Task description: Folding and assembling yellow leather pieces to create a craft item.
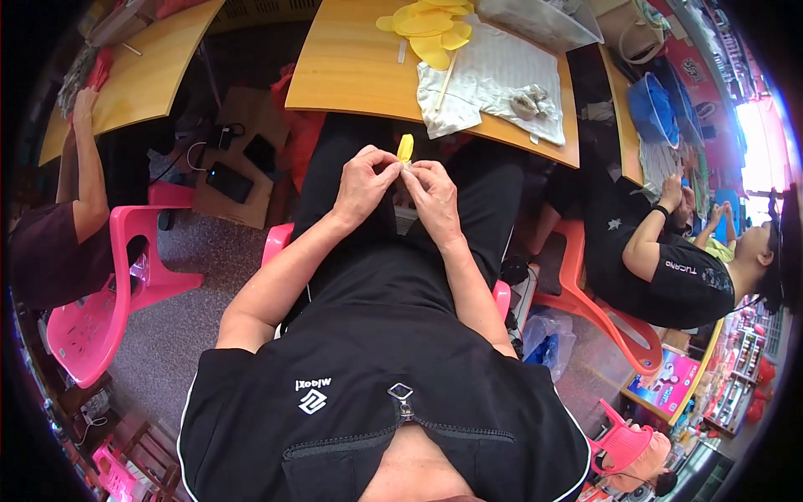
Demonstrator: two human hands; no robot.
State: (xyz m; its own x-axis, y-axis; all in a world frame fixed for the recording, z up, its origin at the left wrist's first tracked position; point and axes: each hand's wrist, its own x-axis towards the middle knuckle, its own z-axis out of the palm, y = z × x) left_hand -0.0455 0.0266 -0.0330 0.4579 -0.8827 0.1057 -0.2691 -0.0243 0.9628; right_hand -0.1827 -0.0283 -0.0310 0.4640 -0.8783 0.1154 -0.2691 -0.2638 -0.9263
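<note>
Above my lap, just short of the table's near edge, both hands meet at a small folded yellow piece (406,148) that stands upright between the fingertips. My left hand (365,181) pinches its lower end with thumb and forefinger. From the other side my right hand (432,194) pinches the same spot. Something pale and small shows at the base, too small to name. On the wooden table (351,63) ahead, several flat yellow petal-shaped pieces (427,29) lie in a loose pile. A white cloth (493,71) is spread beside them, with a thin pale stick (446,81) across it.
A greyish bundle (532,102) rests on the cloth, and a whitish bin (544,21) stands behind it. Co-workers sit at tables on the left (63,243) and right (669,268). A pink chair (117,284) and an orange chair (585,293) flank me. A dark phone-like device (228,182) lies on cardboard.
</note>
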